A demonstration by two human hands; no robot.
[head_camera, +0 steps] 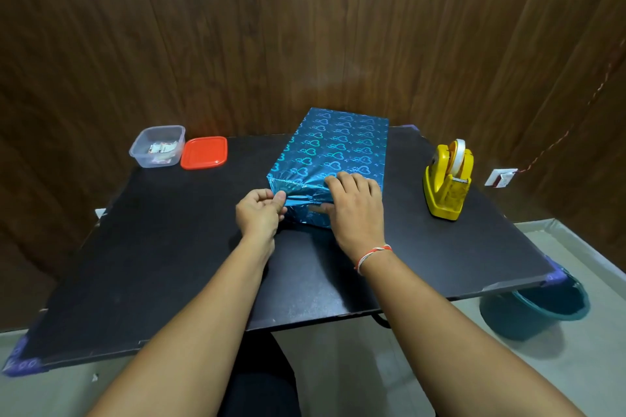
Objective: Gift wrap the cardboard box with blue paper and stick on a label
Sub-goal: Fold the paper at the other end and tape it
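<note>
The box (335,149) lies in the middle of the black table (162,257), covered in shiny blue paper with a heart pattern. Its near end faces me, where the paper is folded into flaps. My left hand (261,215) pinches the left corner of a paper flap at that near end. My right hand (354,205) rests over the near top edge, fingers spread on the top and the thumb pressing the end flap against the box. The cardboard itself is hidden under the paper.
A yellow tape dispenser (447,178) stands at the right of the table. At the back left sit a clear plastic tub (157,145) holding small labels and its red lid (204,152). A teal bucket (538,308) stands on the floor under the right corner.
</note>
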